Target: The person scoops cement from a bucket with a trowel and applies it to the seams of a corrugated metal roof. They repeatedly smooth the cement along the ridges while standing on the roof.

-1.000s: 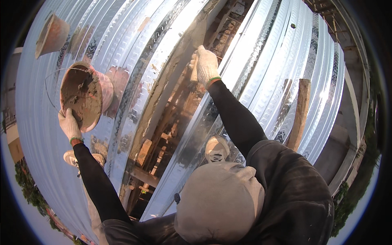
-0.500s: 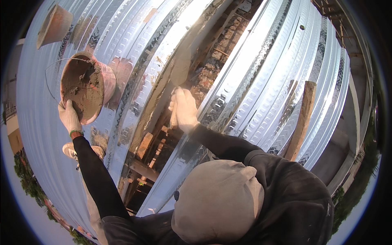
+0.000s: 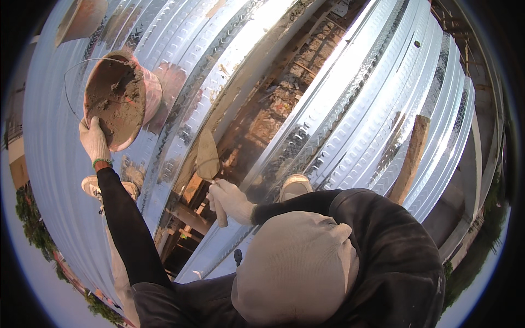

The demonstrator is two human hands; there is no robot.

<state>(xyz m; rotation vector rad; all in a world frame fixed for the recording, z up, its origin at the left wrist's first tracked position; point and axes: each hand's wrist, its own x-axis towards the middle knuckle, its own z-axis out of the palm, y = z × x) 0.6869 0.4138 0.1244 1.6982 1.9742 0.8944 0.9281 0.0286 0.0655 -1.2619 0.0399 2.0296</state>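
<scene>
A reddish bucket with a thin wire handle lies tilted on the metal sheeting at the left, its mouth facing me. Brown wet mortar coats its inside. My gloved left hand grips the lower rim. In my gloved right hand is a trowel, the fingers wrapped round its wooden handle. The mortar-smeared blade points away from me, over the near part of a mortar-covered strip. That strip runs along the left side of a long gap; whether the blade touches it I cannot tell.
Ribbed shiny metal sheets flank the open gap, with timber and rubble visible below. Another bucket stands at the far left. A wooden plank lies on the right sheeting. My shoes rest on either side of the gap.
My right hand has drawn the trowel back toward me and slightly left along the strip. My left hand keeps its hold on the bucket rim. My right shoe has come into view.
</scene>
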